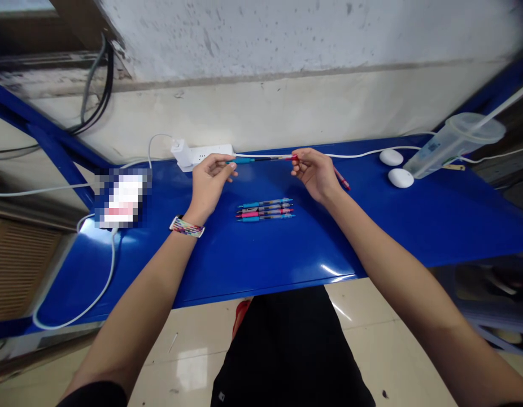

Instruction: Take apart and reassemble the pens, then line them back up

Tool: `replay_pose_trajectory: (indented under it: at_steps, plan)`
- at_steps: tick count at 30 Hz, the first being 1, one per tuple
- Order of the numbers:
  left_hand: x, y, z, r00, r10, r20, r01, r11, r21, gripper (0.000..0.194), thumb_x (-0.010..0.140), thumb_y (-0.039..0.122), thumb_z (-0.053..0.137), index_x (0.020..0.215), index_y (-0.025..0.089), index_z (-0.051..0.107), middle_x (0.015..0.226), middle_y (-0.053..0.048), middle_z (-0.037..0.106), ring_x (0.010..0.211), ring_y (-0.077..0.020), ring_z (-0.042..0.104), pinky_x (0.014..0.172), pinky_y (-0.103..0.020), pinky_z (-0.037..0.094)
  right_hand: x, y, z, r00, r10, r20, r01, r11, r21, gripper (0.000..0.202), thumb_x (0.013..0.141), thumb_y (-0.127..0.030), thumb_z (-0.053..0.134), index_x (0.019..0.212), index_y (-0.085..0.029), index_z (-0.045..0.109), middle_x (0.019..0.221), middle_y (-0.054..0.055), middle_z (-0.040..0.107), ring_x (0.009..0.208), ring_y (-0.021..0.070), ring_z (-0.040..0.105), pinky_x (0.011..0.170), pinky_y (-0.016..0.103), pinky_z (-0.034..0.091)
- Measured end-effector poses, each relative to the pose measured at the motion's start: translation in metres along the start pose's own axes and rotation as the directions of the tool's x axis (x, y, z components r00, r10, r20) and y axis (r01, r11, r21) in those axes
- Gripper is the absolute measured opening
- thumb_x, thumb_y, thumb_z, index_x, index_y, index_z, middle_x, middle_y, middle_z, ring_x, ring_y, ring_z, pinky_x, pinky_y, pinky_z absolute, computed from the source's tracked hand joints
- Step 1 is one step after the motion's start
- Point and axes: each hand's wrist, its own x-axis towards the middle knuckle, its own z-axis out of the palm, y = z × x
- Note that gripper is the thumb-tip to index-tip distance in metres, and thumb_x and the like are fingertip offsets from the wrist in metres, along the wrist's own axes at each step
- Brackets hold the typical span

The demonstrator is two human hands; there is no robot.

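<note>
Raised over the blue tabletop [261, 254], a pen [272, 159] lies level between my two hands. My left hand [213, 175] is closed on its blue grip end. At the other end, the fingertips of my right hand [314, 172] pinch a red part. Below them, several pens [265, 210] lie side by side in a row, with blue, black and pink-red grips. Another pen, a red one [341, 178], lies just beyond my right wrist, partly hidden by it.
At the back, a white power strip [210, 152] with a plugged-in charger [182, 154] stands against the wall. A pixelated phone [123, 198] with a white cable is at left. Two white rounded objects [400, 177] and a clear plastic container [452, 144] stand at right.
</note>
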Motion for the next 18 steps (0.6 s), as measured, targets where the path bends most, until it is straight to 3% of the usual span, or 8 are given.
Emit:
replay_pose_trajectory:
  at_steps: [5, 12, 18]
  plan:
    - [-0.0002, -0.0007, -0.0006, 0.999, -0.044, -0.006, 0.044, 0.999, -0.006, 0.021, 0.092, 0.041, 0.089, 0.098, 0.023, 0.080, 0.089, -0.005, 0.081, 0.077, -0.0139, 0.077, 0.068, -0.026, 0.061, 0.0028, 0.0022, -0.0023, 0.999, -0.012, -0.030, 0.012, 1.000, -0.007, 0.014, 0.079, -0.032, 0.078, 0.087, -0.022, 0.072, 0.077, 0.001, 0.063, 0.068, 0.0146, 0.058, 0.066, 0.029, 0.057]
    - [-0.0005, -0.0014, 0.0005, 0.998, -0.066, -0.011, 0.066, 0.998, -0.006, 0.035, 0.094, 0.054, 0.087, 0.085, 0.022, 0.076, 0.078, -0.004, 0.078, 0.070, -0.0131, 0.074, 0.066, -0.026, 0.059, 0.0008, -0.0010, -0.0007, 0.998, -0.052, -0.031, 0.052, 0.998, -0.021, 0.014, 0.079, -0.027, 0.079, 0.092, -0.023, 0.073, 0.080, 0.000, 0.066, 0.070, 0.0136, 0.062, 0.068, 0.028, 0.058]
    - [-0.0006, -0.0007, 0.0011, 0.998, -0.050, -0.028, 0.051, 0.999, 0.014, 0.037, 0.100, 0.051, 0.082, 0.080, 0.022, 0.072, 0.075, -0.003, 0.076, 0.067, -0.0113, 0.072, 0.066, -0.025, 0.059, 0.0006, -0.0026, -0.0035, 0.992, -0.122, -0.026, 0.121, 0.992, -0.041, 0.014, 0.079, -0.022, 0.074, 0.093, -0.025, 0.073, 0.078, -0.001, 0.066, 0.069, 0.0139, 0.063, 0.067, 0.029, 0.058]
